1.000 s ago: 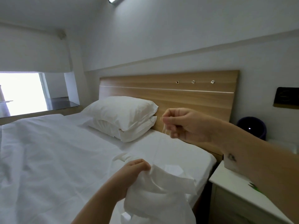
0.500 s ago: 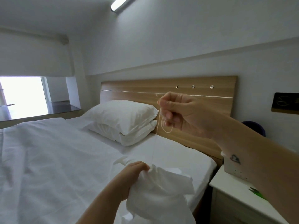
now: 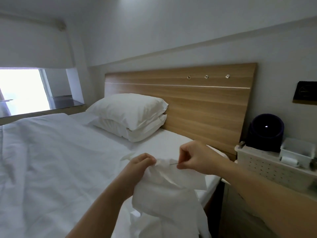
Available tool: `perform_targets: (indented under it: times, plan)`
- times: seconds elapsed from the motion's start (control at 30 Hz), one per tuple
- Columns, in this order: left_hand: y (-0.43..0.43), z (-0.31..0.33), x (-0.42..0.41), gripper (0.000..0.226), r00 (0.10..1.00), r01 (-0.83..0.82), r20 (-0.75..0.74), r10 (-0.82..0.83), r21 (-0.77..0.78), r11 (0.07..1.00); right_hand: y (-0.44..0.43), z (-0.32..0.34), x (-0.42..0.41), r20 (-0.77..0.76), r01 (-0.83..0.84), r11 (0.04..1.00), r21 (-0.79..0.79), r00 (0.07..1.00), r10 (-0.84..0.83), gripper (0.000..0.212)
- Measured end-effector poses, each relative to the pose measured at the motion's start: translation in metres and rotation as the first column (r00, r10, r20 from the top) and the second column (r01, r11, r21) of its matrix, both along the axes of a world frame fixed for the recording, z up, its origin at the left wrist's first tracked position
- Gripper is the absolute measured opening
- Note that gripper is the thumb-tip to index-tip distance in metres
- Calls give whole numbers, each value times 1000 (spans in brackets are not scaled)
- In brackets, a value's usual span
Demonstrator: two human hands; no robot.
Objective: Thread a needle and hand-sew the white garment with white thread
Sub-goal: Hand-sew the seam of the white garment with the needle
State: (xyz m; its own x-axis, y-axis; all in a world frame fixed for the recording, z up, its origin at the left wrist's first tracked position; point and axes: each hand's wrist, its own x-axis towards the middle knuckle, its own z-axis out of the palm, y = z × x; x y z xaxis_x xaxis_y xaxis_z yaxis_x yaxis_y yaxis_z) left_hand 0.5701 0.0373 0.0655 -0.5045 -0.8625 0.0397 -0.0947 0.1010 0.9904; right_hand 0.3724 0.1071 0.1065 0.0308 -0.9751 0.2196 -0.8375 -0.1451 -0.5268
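Pinching the needle [image 3: 173, 163] between right hand [image 3: 197, 159] fingertips, tip at the top fold of the white garment [image 3: 163, 194] | left hand [image 3: 141, 164] grips that bunched fold, cloth hanging over the bed [image 3: 51, 160] edge | white thread spool [image 3: 289, 160] lies on the perforated organizer [image 3: 267, 169], well apart at right

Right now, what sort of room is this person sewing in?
Most likely a bedroom, perhaps a hotel room: a bed made up in white sheets, two stacked pillows against a wooden headboard, and a window beyond the bed's far side.
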Motion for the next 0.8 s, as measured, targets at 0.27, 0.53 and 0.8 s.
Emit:
perform_targets:
  times: [0.27, 0.53, 0.8]
  plan:
    - [-2, -2, 4, 27, 984, 105, 155, -85, -128, 986, -4, 12, -35, 71, -98, 990, 98, 993, 91, 26]
    - [4, -7, -7, 25, 993, 61, 103, -57, -30, 998, 3, 18, -48, -13, -42, 948, 315, 999, 49, 7]
    - [11, -2, -9, 23, 997, 72, 34, -75, 89, 993, 34, 63, -29, -431, 84, 912, 402, 896, 108, 12]
